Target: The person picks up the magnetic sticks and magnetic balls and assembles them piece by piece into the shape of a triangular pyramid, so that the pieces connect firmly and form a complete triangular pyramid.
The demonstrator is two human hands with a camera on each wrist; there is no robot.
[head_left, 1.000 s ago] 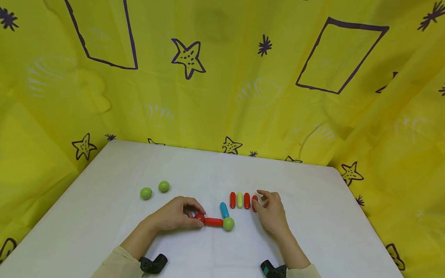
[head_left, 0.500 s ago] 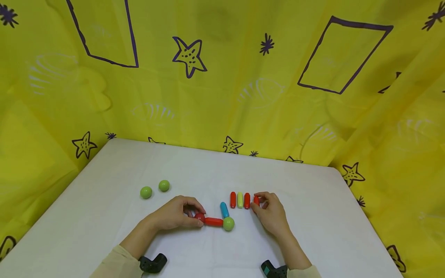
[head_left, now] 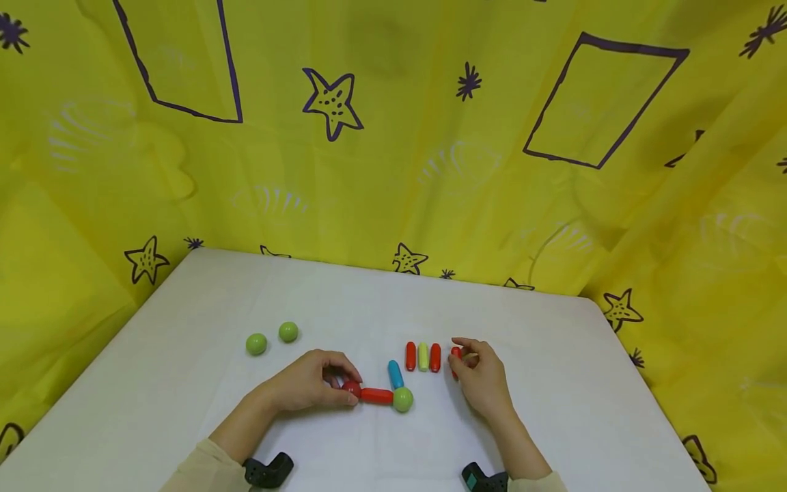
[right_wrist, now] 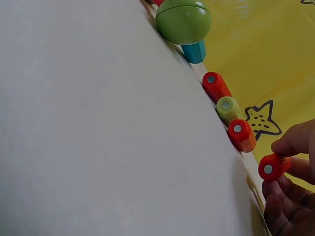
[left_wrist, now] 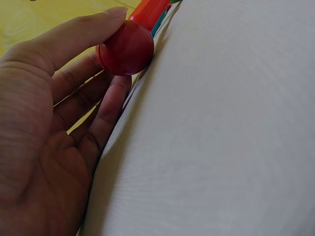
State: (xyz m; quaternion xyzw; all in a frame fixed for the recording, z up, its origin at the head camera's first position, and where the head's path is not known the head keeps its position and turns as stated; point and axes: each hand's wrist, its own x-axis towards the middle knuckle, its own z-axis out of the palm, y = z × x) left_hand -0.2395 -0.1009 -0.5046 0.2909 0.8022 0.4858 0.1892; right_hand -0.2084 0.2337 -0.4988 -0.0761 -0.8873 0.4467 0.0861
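My left hand [head_left: 316,380] grips a red ball [left_wrist: 127,48] between thumb and fingers. That ball meets one end of a red rod [head_left: 376,396], whose other end meets a green ball [head_left: 402,400]. A blue rod [head_left: 395,374] angles away from the green ball toward the back. On the right, my right hand [head_left: 484,377] pinches another red rod [right_wrist: 273,167] by its sides, a pale metal disc showing on its end. Left of it, a row holds a red rod [head_left: 410,356], a yellow-green rod [head_left: 423,357] and a second red rod [head_left: 435,357].
Two loose green balls, one nearer [head_left: 256,344] and one farther [head_left: 288,332], lie at the left on the white table [head_left: 332,301]. Yellow patterned cloth [head_left: 381,171] hangs behind and beside the table. Black devices [head_left: 269,470] sit by both wrists.
My right hand has closed on the rod at the row's right end and drawn it slightly right, widening the gap. The left hand and the joined pieces stay in place.
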